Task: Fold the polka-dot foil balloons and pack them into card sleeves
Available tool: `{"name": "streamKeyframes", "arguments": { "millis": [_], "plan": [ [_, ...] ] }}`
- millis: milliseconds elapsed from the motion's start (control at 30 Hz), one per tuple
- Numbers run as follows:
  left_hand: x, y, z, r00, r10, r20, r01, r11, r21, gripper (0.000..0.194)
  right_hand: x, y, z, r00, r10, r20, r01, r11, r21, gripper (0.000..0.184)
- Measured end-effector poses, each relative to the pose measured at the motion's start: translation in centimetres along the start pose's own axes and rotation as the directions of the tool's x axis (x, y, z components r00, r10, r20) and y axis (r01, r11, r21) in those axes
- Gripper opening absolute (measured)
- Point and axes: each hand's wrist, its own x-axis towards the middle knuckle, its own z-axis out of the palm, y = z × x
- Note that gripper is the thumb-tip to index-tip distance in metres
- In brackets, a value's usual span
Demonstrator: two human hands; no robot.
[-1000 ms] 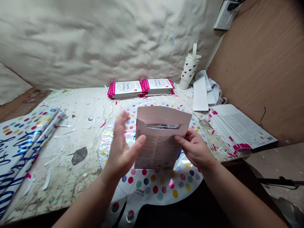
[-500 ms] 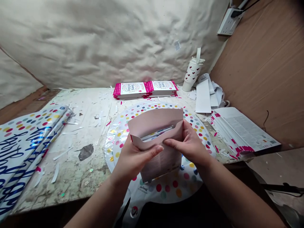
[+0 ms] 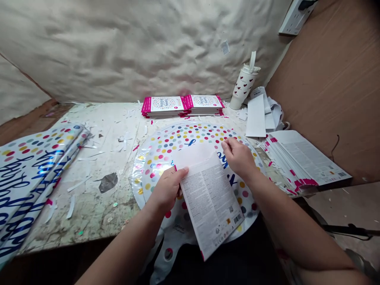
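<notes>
Our left hand (image 3: pixel 168 189) pinches a packet (image 3: pixel 209 204) by its left edge, thumb on top and fingers curled beneath, closed on the card. The packet lies tilted across the lower middle of the frame, printed back facing up, with a barcode (image 3: pixel 237 219) near its lower right corner and a pale flap (image 3: pixel 191 154) toward the top. Its bottom corner hangs past the edge of a polka-dot foil balloon (image 3: pixel 139 178) lying flat beneath it. Our right hand (image 3: pixel 237 157) sits just beside the flap, its fingers (image 3: pixel 226 145) loosely curled and part open, gripping nothing we can see. At upper centre, 2 stacks of pink-edged packets (image 3: pixel 182 107) stand side by side at the back of a scarred, scrap-strewn table (image 3: pixel 89 213). To their right are a white tumbler (image 3: pixel 245 89) with hearts and a straw, then loose white paper (image 3: pixel 255 120). At right, a fanned pile of printed packets (image 3: pixel 303 158) lies at the table's edge. At far left lie folded foil balloons (image 3: pixel 32 174) with blue lettering. A wall socket (image 3: pixel 297 16) shows at upper right.
</notes>
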Motion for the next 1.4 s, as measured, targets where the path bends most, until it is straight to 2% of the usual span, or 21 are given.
{"name": "streamKeyframes", "arguments": {
  "millis": [33,100,167,200,433,567,667,733,833,933,1000,1100,1133,1167,1200,1233,1267,1333,1367,1400],
  "plan": [
    [0.0,-0.5,-0.1,1.0,-0.005,0.009,0.005,1.0,0.003,0.026,-0.5,-0.2,0.3,0.993,-0.121,-0.004,0.12,0.985,-0.123,0.021],
    [0.0,-1.2,-0.1,0.999,-0.018,0.049,0.018,1.0,0.007,0.027,-1.8,-1.0,1.0,0.936,-0.331,0.12,0.35,0.912,-0.215,0.017],
    [-0.2,-1.7,0.1,0.996,-0.028,0.082,0.025,0.999,0.038,0.032,-3.1,-1.9,1.8,0.88,-0.414,0.233,0.461,0.863,-0.205,0.018],
    [-0.4,-1.7,0.2,0.995,-0.027,0.093,0.022,0.998,0.061,0.034,-3.5,-2.2,2.1,0.874,-0.421,0.242,0.47,0.858,-0.208,0.019],
    [-0.9,-1.2,0.2,0.983,0.026,0.18,-0.069,0.969,0.238,0.042,-3.5,-2.8,2.8,0.881,-0.391,0.264,0.457,0.849,-0.266,0.02],
    [-0.8,-1.5,0.1,0.979,0.024,0.204,-0.068,0.974,0.215,0.044,-3.3,-2.6,2.5,0.899,-0.357,0.254,0.416,0.877,-0.241,0.019],
    [-0.7,-1.6,0.1,0.98,0.006,0.201,-0.045,0.981,0.19,0.042,-3.6,-2.5,2.0,0.889,-0.341,0.305,0.411,0.888,-0.206,0.017],
    [-0.7,-1.4,0.2,0.983,-0.007,0.183,-0.038,0.97,0.241,0.043,-3.9,-2.7,1.8,0.867,-0.347,0.358,0.456,0.842,-0.287,0.017],
    [-1.0,-0.9,0.9,0.987,0.006,0.162,-0.062,0.938,0.342,0.047,-4.2,-3.7,2.3,0.829,-0.364,0.424,0.542,0.71,-0.451,0.018],
    [-1.2,-0.7,1.5,0.988,0.019,0.156,-0.075,0.929,0.362,0.046,-3.9,-4.8,2.5,0.805,-0.393,0.446,0.589,0.62,-0.518,0.017],
    [-1.2,-0.5,1.3,0.985,-0.007,0.17,-0.048,0.947,0.318,0.042,-3.7,-4.6,1.3,0.818,-0.399,0.414,0.571,0.65,-0.502,0.015],
    [-1.0,0.0,-0.2,0.992,-0.013,0.128,-0.022,0.963,0.267,0.033,-4.3,-1.6,-3.5,0.875,-0.29,0.388,0.455,0.767,-0.452,0.011],
    [-0.9,0.3,-0.9,0.996,0.008,0.085,-0.031,0.964,0.264,0.031,-4.9,-0.1,-5.4,0.877,-0.22,0.428,0.416,0.793,-0.446,0.011],
    [-0.8,0.5,-1.5,0.999,0.036,0.039,-0.045,0.964,0.262,0.03,-5.6,1.4,-7.2,0.846,-0.157,0.509,0.414,0.795,-0.443,0.014],
    [-0.7,0.7,-1.8,0.998,0.065,-0.006,-0.061,0.966,0.252,0.029,-6.4,2.8,-8.6,0.842,-0.115,0.527,0.394,0.798,-0.457,0.018],
    [-0.7,0.8,-1.9,0.995,0.09,-0.05,-0.076,0.969,0.233,0.026,-7.1,3.7,-9.4,0.844,-0.09,0.529,0.377,0.801,-0.465,0.013],
    [-0.7,0.9,-1.6,0.991,0.107,-0.083,-0.087,0.974,0.209,0.023,-7.9,4.0,-9.5,0.865,-0.099,0.491,0.362,0.801,-0.476,0.007],
    [-1.1,0.7,-0.1,0.986,0.119,-0.118,-0.098,0.98,0.171,0.018,-8.9,2.9,-7.7,0.919,-0.186,0.347,0.347,0.801,-0.489,0.042],
    [-1.4,0.5,1.0,0.986,0.119,-0.116,-0.099,0.982,0.162,0.017,-9.2,1.6,-6.1,0.936,-0.243,0.255,0.341,0.804,-0.487,0.055],
    [-1.7,0.2,2.1,0.987,0.123,-0.104,-0.105,0.981,0.164,0.017,-9.2,0.1,-4.2,0.937,-0.304,0.172,0.35,0.806,-0.478,0.059]
  ]
}}
